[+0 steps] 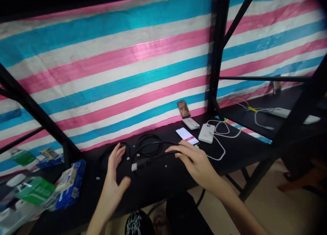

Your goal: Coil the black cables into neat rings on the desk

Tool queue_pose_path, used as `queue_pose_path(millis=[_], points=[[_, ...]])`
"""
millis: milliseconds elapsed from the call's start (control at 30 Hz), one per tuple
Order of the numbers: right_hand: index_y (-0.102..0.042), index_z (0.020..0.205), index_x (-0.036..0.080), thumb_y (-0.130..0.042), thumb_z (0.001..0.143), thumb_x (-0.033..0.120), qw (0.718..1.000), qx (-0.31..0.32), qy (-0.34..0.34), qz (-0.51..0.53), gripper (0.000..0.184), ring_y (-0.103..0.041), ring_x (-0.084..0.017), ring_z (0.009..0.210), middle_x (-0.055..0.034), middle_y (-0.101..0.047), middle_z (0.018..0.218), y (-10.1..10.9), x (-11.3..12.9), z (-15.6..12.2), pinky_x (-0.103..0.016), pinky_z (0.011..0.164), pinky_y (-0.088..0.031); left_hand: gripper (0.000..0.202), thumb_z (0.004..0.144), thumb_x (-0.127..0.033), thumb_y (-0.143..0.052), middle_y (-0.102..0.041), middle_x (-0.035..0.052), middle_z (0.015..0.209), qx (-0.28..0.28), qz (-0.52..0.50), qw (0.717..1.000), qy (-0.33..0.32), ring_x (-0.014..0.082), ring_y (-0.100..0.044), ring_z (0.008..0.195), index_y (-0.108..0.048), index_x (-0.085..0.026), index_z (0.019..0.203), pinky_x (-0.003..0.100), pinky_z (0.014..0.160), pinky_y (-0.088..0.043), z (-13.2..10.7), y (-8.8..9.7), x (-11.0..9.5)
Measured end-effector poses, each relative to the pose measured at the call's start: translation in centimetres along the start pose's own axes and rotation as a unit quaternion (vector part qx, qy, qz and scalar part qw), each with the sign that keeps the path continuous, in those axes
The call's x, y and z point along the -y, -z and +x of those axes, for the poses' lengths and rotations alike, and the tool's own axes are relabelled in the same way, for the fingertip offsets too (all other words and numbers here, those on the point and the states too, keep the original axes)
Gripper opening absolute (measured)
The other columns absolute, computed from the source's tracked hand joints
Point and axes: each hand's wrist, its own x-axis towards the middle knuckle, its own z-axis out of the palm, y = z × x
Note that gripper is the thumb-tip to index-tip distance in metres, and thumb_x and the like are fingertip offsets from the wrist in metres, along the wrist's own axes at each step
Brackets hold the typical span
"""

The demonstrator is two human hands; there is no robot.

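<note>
A black cable (149,155) lies in loops on the black table, with a pale-tipped plug (134,167) at its near left end. My right hand (192,158) is closed with thumb and fingers around a stretch of this cable, just in front of a lit smartphone (187,136). To the left of the plug, my left hand (116,173) is held over the table, fingers spread and nothing in it. Behind that hand, another black cable loop (106,151) rests on the tabletop.
Beyond the phone sit a white power bank (206,132) with a white cable (224,147) and a small stand (191,123). Blue boxes (74,184) and a green package (37,190) crowd the left. Black frame posts (217,51) rise at the back; striped sheeting hangs behind.
</note>
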Motion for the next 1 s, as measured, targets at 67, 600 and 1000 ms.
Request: queue_pose_path(millis=[67, 600, 1000], points=[[-0.064, 0.099, 0.023, -0.04, 0.091, 0.02, 0.998, -0.033, -0.01, 0.05, 0.025, -0.057, -0.014, 0.07, -0.0014, -0.059, 0.075, 0.2, -0.4, 0.3, -0.025, 0.068, -0.044, 0.105, 0.059, -0.069, -0.06, -0.03, 0.0157, 0.142, 0.032, 0.003, 0.999, 0.044, 0.034, -0.028, 0.13, -0.01, -0.026, 0.142, 0.054, 0.107, -0.019, -1.6, -1.6, 2.5], [-0.061, 0.109, 0.021, -0.037, 0.093, 0.027, 0.978, 0.056, -0.07, 0.188, 0.029, -0.047, -0.008, 0.047, -0.0008, -0.061, 0.072, 0.4, -1.0, 0.1, -0.02, 0.046, -0.039, 0.031, 0.069, -0.046, -0.061, -0.055, 0.0001, 0.04, -0.006, -0.073, 0.984, 0.161, 0.016, -0.056, 0.042, -0.062, -0.016, 0.063, 0.028, 0.052, -0.047, 1.3, -2.4, 2.9], [-0.049, 0.122, 0.019, -0.044, 0.086, 0.05, 0.938, -0.037, -0.221, 0.264, 0.048, -0.066, -0.018, 0.069, -0.0115, -0.066, 0.095, 0.8, -3.3, -0.8, -0.024, 0.042, -0.053, 0.038, 0.066, -0.039, -0.061, -0.041, -0.0032, 0.038, -0.061, 0.135, 0.987, 0.063, 0.009, -0.038, 0.04, -0.047, -0.017, 0.038, 0.021, 0.042, -0.027, 0.3, 2.0, 0.0]])
